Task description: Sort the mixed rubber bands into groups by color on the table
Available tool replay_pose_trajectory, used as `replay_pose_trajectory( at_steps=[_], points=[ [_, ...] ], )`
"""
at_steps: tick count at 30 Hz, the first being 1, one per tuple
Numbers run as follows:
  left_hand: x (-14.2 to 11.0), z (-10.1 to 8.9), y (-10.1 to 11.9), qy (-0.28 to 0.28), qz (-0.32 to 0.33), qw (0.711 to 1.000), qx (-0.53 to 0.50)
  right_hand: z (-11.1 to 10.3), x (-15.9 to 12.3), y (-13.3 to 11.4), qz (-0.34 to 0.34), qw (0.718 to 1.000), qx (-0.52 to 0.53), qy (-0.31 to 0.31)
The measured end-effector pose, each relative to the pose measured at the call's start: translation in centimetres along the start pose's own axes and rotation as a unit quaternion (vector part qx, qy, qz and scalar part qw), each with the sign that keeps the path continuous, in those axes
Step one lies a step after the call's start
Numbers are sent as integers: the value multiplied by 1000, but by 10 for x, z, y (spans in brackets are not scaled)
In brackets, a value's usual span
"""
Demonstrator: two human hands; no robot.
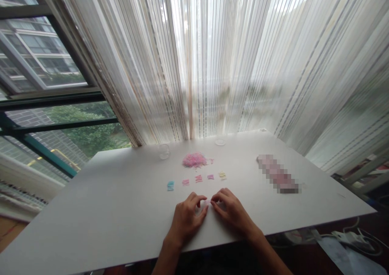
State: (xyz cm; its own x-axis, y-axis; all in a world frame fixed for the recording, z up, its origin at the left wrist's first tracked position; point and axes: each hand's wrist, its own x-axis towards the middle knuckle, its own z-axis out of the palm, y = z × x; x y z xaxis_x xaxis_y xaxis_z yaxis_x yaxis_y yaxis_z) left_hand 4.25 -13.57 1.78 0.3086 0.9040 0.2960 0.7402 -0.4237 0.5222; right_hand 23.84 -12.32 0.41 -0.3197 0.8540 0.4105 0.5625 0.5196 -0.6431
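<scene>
My right hand (231, 211) pinches a small, pale pinkish strip (207, 202) near the table's front edge. On the strip's other side is my left hand (187, 217), its thumb and index finger curved and slightly apart around the strip's end. Just beyond my hands lies a row of small groups of strips: blue (170, 185), pink (185, 182), a deeper pink (198, 179), purple (210, 177) and yellow (222, 175). Behind the row is a loose heap of pink and mixed-colour pieces (193, 160). The pieces are too small to name.
All of this lies on a white table (106, 210). A clear cup-like container (164, 152) stands at the back left, and a clear round lid or dish (220, 142) at the back. To the right lies a pixelated pinkish object (277, 174). Sheer curtains (212, 64) hang behind the table.
</scene>
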Motion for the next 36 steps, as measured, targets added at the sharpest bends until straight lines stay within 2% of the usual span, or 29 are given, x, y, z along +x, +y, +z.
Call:
replay_pose_trajectory(
  at_steps=[9, 31, 36],
  points=[
    [1, 1, -2, -19, -2, 1000, -14, 0, -1, 1, -31, 999, 39, 3],
    [0, -1, -2, -25, 1, 999, -25, -2, -2, -3, -17, 998, 64, -18],
    [1, 0, -2, -16, -9, 1000, -13, -1, -1, -2, -20, 999, 47, 11]
  ],
)
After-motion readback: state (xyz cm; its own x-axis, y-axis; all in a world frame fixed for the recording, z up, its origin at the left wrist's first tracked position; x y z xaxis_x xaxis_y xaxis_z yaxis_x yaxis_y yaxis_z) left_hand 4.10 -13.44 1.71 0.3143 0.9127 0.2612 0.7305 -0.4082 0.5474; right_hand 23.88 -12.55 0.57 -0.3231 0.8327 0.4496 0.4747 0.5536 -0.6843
